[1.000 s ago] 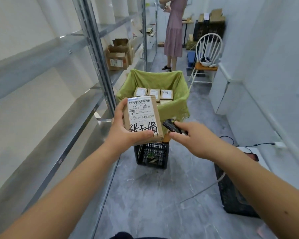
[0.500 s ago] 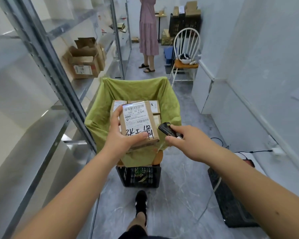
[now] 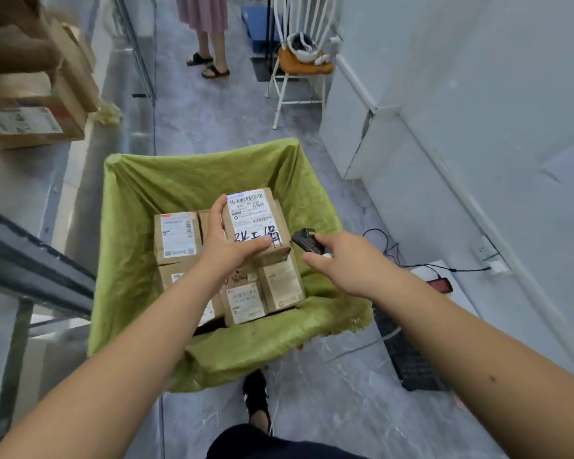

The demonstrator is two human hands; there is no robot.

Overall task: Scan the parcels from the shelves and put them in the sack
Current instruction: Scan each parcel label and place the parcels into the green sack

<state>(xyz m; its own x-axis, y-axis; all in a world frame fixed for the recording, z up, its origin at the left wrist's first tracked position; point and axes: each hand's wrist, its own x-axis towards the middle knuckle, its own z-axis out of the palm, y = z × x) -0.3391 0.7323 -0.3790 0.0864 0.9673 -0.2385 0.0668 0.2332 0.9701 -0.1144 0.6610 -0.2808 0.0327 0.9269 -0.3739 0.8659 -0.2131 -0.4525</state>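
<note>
A labelled parcel (image 3: 256,223) held over the open green sack (image 3: 140,246).

The left hand (image 3: 227,248) grips the parcel by its near end, thumb across the handwritten label, above other brown parcels (image 3: 178,236) lying inside the sack. The right hand (image 3: 342,260) grasps a small black scanner (image 3: 307,241) just beside the parcel's right edge. Cardboard boxes (image 3: 30,124) sit on the shelf at left.

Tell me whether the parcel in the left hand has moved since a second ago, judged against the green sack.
Yes. The parcel, gripped by the left hand, was short of the green sack; now it is above the sack's opening, over the parcels inside.
</note>
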